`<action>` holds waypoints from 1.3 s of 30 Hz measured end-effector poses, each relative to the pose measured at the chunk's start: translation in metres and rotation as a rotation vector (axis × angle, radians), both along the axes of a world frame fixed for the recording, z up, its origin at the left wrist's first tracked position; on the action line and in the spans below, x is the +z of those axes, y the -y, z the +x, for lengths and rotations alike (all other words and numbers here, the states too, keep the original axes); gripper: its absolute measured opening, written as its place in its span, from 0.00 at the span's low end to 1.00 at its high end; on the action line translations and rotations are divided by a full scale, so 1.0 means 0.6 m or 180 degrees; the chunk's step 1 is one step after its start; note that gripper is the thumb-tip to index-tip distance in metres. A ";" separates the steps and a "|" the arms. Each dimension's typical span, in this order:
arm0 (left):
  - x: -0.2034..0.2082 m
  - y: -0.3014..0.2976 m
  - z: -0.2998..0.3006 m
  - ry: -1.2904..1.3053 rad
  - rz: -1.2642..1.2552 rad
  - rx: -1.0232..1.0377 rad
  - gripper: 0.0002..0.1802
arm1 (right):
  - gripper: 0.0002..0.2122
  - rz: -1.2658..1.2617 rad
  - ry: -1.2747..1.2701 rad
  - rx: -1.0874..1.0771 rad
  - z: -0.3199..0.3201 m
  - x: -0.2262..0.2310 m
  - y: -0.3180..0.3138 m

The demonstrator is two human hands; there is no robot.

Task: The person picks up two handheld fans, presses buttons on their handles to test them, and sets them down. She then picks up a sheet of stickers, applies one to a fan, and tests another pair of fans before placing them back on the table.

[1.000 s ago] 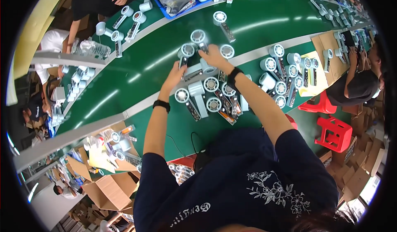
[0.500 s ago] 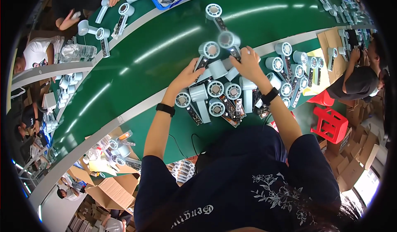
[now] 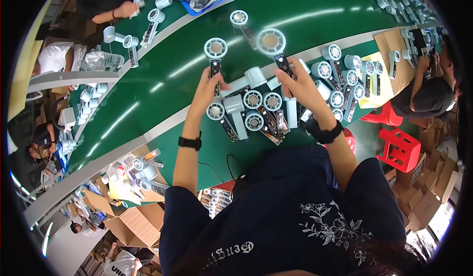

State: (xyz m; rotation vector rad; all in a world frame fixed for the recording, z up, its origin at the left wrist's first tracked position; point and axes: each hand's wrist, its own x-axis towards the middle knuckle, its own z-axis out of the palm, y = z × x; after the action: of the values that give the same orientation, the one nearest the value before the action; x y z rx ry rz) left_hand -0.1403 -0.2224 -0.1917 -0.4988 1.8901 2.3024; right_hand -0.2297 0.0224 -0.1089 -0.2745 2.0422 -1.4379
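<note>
- I am watching two pale blue-grey plastic units, each with a round ringed head and a straight handle; one (image 3: pixel 216 48) is being held on the left, the other (image 3: pixel 271 41), its head blurred, on the right.
- The left hand (image 3: pixel 206 90) is gripping the first unit's handle, over which a dark circuit strip is running.
- The right hand (image 3: pixel 299 85) is closing thumb and fingers around the second unit's handle; both heads are pointing away, over the long green strip (image 3: pixel 162 69).
- I am counting one similar loose unit (image 3: pixel 239 17) lying on that strip, just beyond and left of the right-hand head.
- At least six more, a near cluster (image 3: pixel 253 99), are lying on the near bench; a right cluster (image 3: pixel 350 76) is holding roughly ten, overlapping.
- At far left, a blue plastic tray (image 3: pixel 183 5) is containing clear plastic bags.
- At near left, a brown cardboard box (image 3: pixel 140 222) is standing open; I cannot tell its contents.
- Two red plastic stools (image 3: pixel 400 148) are standing at right.
</note>
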 end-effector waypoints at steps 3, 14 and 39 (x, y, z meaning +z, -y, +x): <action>0.075 -0.027 0.046 -0.0198 0.0330 0.0308 0.24 | 0.14 -0.1346 0.0773 0.0050 0.052 0.038 -0.004; 0.243 -0.189 0.192 -0.1136 0.0824 0.0957 0.30 | 0.20 -0.2535 0.1209 0.0336 0.204 0.125 -0.048; 0.297 -0.289 0.244 -0.1431 0.0288 0.0649 0.26 | 0.20 -0.3064 0.0770 0.0150 0.279 0.158 -0.120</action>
State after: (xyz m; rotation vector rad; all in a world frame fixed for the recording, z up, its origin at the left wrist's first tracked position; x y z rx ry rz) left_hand 0.0059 -0.0491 -0.0135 -0.1768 1.9769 2.8120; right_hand -0.0621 0.0942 -0.0143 -0.4939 1.0220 -2.2023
